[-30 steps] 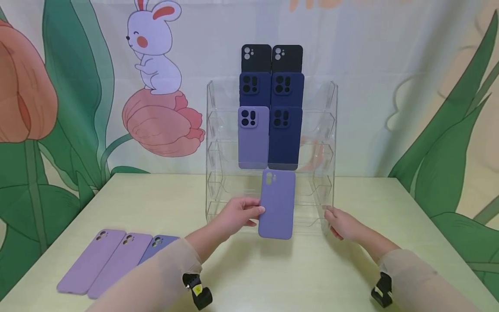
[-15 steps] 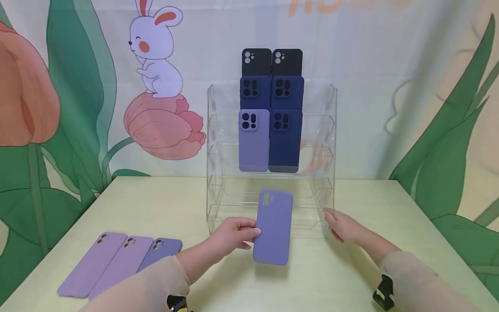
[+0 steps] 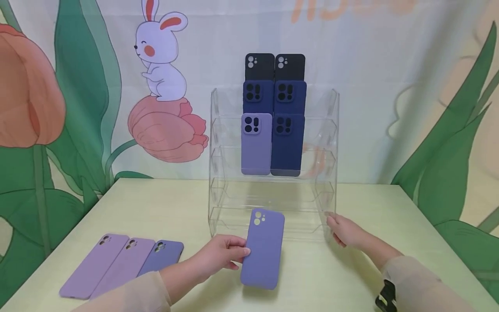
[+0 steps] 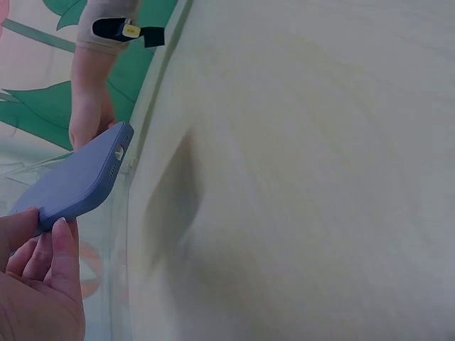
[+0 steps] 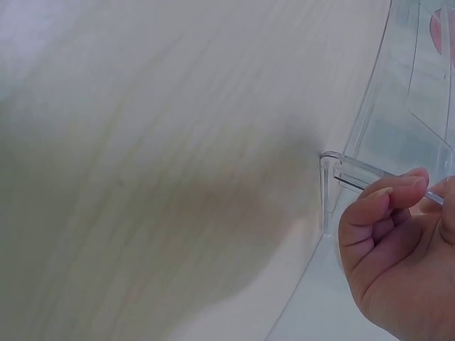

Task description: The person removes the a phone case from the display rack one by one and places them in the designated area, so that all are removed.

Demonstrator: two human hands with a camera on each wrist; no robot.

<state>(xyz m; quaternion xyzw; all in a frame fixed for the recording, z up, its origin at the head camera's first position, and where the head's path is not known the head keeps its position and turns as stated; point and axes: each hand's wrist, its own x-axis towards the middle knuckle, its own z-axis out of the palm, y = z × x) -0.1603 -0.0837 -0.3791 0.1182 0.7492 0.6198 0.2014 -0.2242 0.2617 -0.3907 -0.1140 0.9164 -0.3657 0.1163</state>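
My left hand (image 3: 222,256) pinches a lavender-blue phone case (image 3: 263,251) by its left edge, holding it tilted above the table in front of the rack. In the left wrist view the same phone case (image 4: 78,177) shows its bottom edge with a port cutout, between thumb and fingers of the left hand (image 4: 46,284). My right hand (image 3: 347,231) grips the lower right side of the clear acrylic display rack (image 3: 331,173). Close up in the right wrist view, curled fingers of the right hand (image 5: 398,249) hold the edge of the rack's clear panel (image 5: 362,170).
Upper tiers of the rack carry black cases (image 3: 290,67), navy cases (image 3: 287,143) and one purple case (image 3: 256,149). On the table at left lie two lilac cases (image 3: 95,266) and a blue-violet case (image 3: 161,258). A printed curtain (image 3: 370,86) hangs behind.
The left hand has drawn the lavender-blue case down and slightly left, away from the rack. The right hand stays on the rack's side. The head view has shifted slightly.
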